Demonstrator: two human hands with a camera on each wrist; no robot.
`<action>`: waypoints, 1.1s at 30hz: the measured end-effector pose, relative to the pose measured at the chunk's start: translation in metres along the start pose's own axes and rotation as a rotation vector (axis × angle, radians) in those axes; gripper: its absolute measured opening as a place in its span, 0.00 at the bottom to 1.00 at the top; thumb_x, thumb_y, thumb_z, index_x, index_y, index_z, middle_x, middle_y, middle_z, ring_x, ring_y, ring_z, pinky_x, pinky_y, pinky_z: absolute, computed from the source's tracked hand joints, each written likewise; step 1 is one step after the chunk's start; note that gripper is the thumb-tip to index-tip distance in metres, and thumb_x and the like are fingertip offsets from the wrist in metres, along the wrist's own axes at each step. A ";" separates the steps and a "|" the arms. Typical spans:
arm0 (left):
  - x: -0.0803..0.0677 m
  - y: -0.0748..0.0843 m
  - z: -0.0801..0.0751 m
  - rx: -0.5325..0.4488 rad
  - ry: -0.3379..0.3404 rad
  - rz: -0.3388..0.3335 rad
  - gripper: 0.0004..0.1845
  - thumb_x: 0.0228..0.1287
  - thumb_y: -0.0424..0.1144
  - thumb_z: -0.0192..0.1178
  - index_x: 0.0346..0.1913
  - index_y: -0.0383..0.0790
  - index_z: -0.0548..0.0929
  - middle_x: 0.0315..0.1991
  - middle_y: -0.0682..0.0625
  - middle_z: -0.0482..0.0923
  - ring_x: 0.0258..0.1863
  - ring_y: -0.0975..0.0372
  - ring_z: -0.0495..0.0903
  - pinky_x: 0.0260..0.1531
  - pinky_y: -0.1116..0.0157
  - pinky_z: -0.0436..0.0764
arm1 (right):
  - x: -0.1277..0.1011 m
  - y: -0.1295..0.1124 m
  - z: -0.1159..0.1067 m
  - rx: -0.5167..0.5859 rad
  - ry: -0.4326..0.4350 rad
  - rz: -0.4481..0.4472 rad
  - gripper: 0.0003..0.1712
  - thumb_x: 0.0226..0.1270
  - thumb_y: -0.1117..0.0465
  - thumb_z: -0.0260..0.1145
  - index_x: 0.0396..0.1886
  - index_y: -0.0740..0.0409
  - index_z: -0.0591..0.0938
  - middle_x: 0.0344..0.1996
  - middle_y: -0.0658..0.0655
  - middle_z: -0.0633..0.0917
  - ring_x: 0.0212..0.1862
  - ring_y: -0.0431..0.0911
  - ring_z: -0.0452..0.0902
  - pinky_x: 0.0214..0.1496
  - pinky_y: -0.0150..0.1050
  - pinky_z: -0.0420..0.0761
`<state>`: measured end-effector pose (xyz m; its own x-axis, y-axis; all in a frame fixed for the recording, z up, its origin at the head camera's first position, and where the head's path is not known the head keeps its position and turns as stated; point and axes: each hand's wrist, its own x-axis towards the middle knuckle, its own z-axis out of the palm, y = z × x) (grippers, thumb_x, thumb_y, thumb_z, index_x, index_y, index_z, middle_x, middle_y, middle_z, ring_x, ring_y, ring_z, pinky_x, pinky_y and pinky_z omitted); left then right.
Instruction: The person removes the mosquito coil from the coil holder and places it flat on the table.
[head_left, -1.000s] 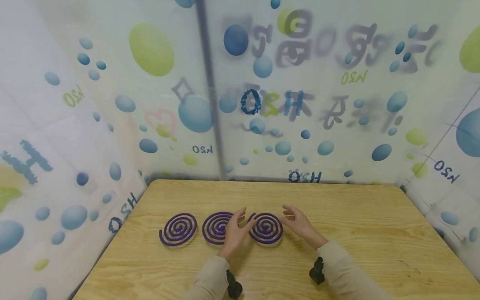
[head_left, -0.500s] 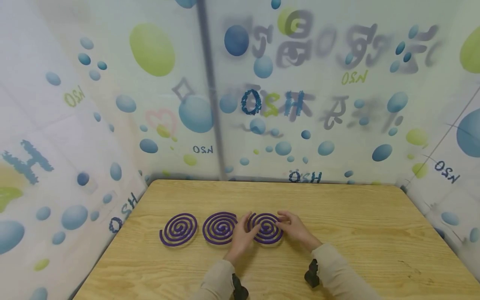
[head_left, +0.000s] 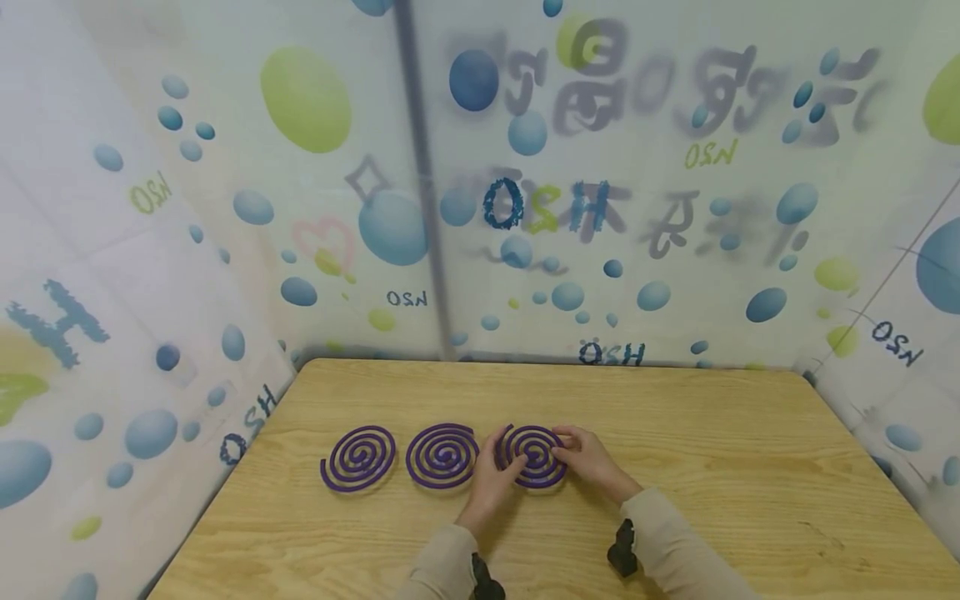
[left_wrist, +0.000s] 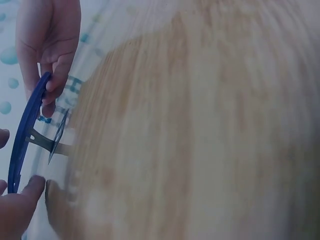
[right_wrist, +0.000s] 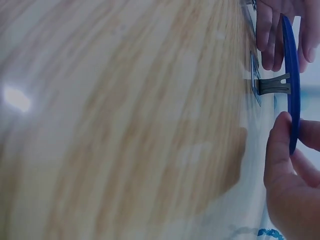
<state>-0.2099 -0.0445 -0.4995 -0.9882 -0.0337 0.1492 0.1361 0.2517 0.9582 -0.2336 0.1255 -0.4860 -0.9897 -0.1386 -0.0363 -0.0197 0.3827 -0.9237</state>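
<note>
Purple spiral coil [head_left: 534, 456], flat and ridged, sits on a small metal stand [right_wrist: 272, 86] on the wood-grain bench [head_left: 712, 467], rightmost of three. Left hand [head_left: 497, 475] pinches its left rim; right hand [head_left: 588, 458] pinches its right rim. Middle coil [head_left: 442, 455] lies just beside; left coil [head_left: 358, 458] further along.

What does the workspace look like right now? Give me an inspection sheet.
Surface: wooden table, light grain.
Job's things: three purple spiral coils in a row; right coil raised on a small metal stand; middle coil and left coil untouched.
Clutter: nothing seen.
Hands: left hand and right hand each pinch the right coil's rim.
Cables: nothing seen.
Surroundings: bubble-print curtain on three sides.
</note>
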 end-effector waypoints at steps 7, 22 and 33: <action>0.000 -0.001 0.002 -0.007 0.021 -0.032 0.29 0.52 0.33 0.61 0.57 0.31 0.66 0.56 0.36 0.67 0.56 0.47 0.65 0.58 0.53 0.61 | 0.000 0.000 -0.002 0.016 -0.017 0.000 0.19 0.58 0.71 0.59 0.51 0.71 0.72 0.34 0.62 0.81 0.35 0.49 0.78 0.33 0.37 0.79; 0.000 -0.002 0.004 0.007 0.048 -0.053 0.29 0.50 0.32 0.63 0.57 0.32 0.67 0.53 0.37 0.69 0.53 0.48 0.68 0.54 0.52 0.66 | -0.002 -0.004 -0.003 0.045 -0.032 0.060 0.19 0.60 0.70 0.58 0.52 0.68 0.72 0.34 0.59 0.80 0.33 0.46 0.77 0.32 0.38 0.79; -0.004 0.015 0.000 -0.073 0.043 -0.062 0.30 0.51 0.30 0.62 0.58 0.30 0.65 0.49 0.34 0.69 0.41 0.51 0.74 0.32 0.63 0.79 | -0.001 -0.005 -0.007 0.022 -0.029 0.007 0.19 0.60 0.70 0.58 0.52 0.67 0.72 0.34 0.59 0.81 0.35 0.48 0.78 0.36 0.39 0.79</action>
<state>-0.2035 -0.0403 -0.4861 -0.9911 -0.0893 0.0983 0.0814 0.1767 0.9809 -0.2331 0.1296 -0.4786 -0.9853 -0.1624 -0.0535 -0.0093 0.3633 -0.9316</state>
